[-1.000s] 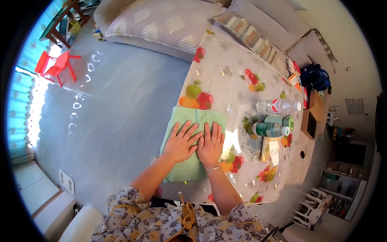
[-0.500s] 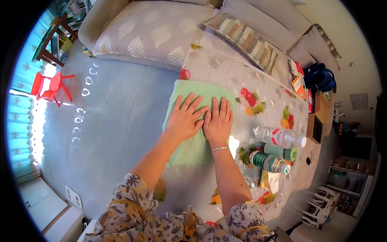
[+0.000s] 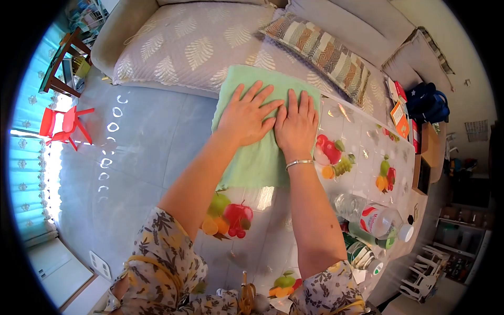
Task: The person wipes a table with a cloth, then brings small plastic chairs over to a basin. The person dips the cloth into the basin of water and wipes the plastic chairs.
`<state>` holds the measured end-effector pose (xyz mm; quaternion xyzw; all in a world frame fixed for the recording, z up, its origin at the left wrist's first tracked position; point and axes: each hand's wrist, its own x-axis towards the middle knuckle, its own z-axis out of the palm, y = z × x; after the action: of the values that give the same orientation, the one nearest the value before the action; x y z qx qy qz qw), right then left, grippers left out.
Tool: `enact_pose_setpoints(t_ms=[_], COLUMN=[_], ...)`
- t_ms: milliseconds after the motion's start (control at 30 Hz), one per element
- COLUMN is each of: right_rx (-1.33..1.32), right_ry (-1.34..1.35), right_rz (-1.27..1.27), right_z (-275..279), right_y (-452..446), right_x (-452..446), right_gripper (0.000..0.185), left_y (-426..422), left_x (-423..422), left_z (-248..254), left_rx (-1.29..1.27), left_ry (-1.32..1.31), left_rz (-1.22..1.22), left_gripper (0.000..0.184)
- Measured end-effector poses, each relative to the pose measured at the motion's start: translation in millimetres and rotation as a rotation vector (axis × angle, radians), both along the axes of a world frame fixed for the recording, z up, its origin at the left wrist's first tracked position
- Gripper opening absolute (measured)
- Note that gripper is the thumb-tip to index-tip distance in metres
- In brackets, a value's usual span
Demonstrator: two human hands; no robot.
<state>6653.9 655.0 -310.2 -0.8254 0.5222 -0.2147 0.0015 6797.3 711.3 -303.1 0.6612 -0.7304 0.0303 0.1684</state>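
Observation:
A light green cloth (image 3: 257,168) lies spread over the far left end of a table (image 3: 252,252) with a clear, fruit-printed cover. My left hand (image 3: 245,115) rests flat on the cloth, fingers spread toward the sofa. Beside it my right hand (image 3: 295,125) also presses flat, fingers stretched out, a silver bracelet (image 3: 300,164) at the wrist. The thumbs nearly meet. The cloth's far edge reaches the table's end by the sofa, and its left edge passes the table's side.
Several bottles, among them a clear bottle with a red label (image 3: 375,218) and a green-labelled one (image 3: 359,252), lie right of my right forearm. A sofa (image 3: 173,47) stands beyond. Boxes (image 3: 424,173) and a dark blue bag (image 3: 428,102) are at the far right. A red chair (image 3: 65,125) stands left.
Both hands have slid the cloth forward, away from me, to the table's far end. Printed fruit on the near part of the table is now uncovered. The view has shifted somewhat.

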Motion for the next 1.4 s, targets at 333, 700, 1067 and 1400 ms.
enact_pose_setpoints(t_ms=[333,700,1067,1400], right_rx=[-0.002,0.039,0.164,0.330], right_ry=[-0.003,0.071,0.035,0.102], right_rz=[-0.031,0.005,-0.025,-0.025], right_z=[-7.5,3.3,20.6,34.9], right_y=[-22.9,52.1,253.2,432.0], right_x=[7.1,-31.6,-131.2,-221.1], right_gripper=[0.048,0.052,0.054,0.057], left_y=[-25.1,44.5,235.6,410.9], left_x=[8.3,-20.3,-119.4,-203.9], left_z=[-5.6,7.0,24.9,30.4], left_rx=[0.026,0.101,0.249,0.346], left_ry=[-0.060,0.007,0.018,0.162], left_rz=[-0.010,-0.074,-0.165,-0.219], left_gripper=[0.048,0.052,0.055,0.058])
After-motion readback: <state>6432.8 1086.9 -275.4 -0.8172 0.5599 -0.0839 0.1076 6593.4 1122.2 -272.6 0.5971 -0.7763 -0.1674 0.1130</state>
